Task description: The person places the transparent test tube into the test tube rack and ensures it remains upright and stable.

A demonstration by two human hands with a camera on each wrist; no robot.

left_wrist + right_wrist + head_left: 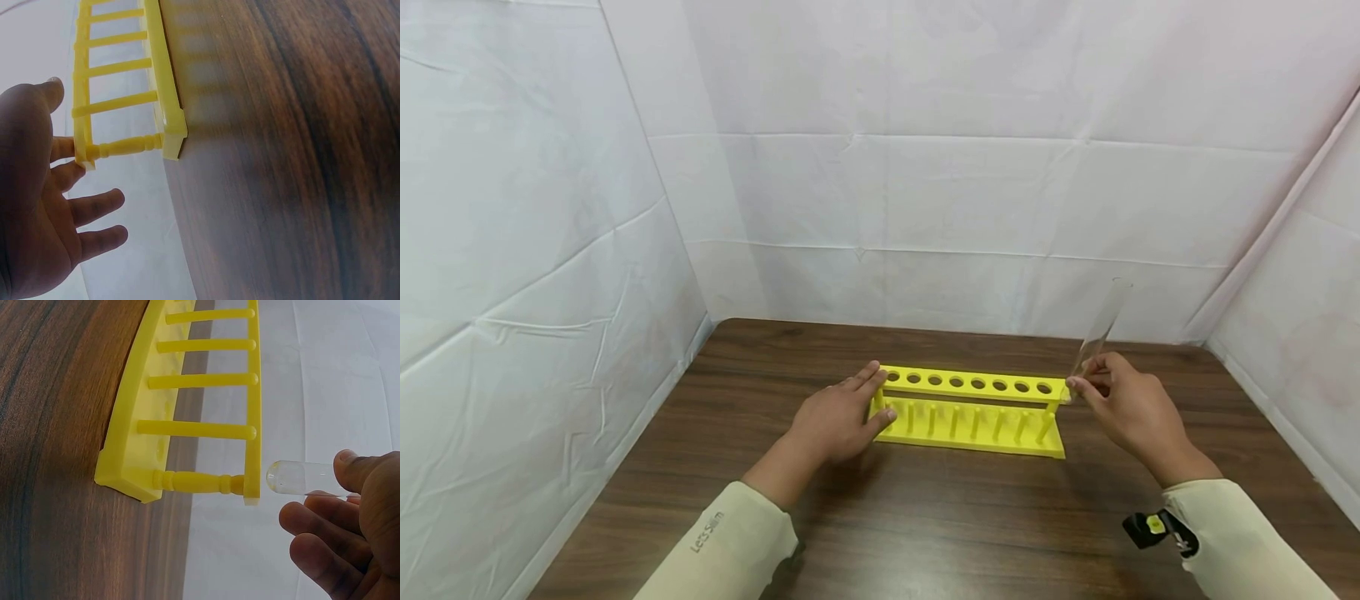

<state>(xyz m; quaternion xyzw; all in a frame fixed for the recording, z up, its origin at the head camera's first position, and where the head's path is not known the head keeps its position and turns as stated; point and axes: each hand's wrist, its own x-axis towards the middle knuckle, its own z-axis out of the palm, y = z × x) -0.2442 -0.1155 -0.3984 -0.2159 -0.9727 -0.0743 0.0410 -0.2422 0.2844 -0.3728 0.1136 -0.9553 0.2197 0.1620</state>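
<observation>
Right wrist view: the right hand's grip (372, 515) is closed round a clear test tube (294, 478), pinched between thumb and fingers, its rounded end pointing toward the yellow rack (187, 429) with a small gap between. In the head view the tube slants, its far end up and to the right, the rounded end beside the right end of the rack's top rail. At the opposite end, the left hand (842, 417) touches the rack with its fingers extended, grasping nothing, and hides part of that end. The rack stands on the wood-grained bench (970, 521), pegs in a row below the holed rail. Pale sleeves (730, 542) cover both forearms; a black device (1142, 529) sits by the right cuff. White sheeting (962, 200) encloses the back and sides.
</observation>
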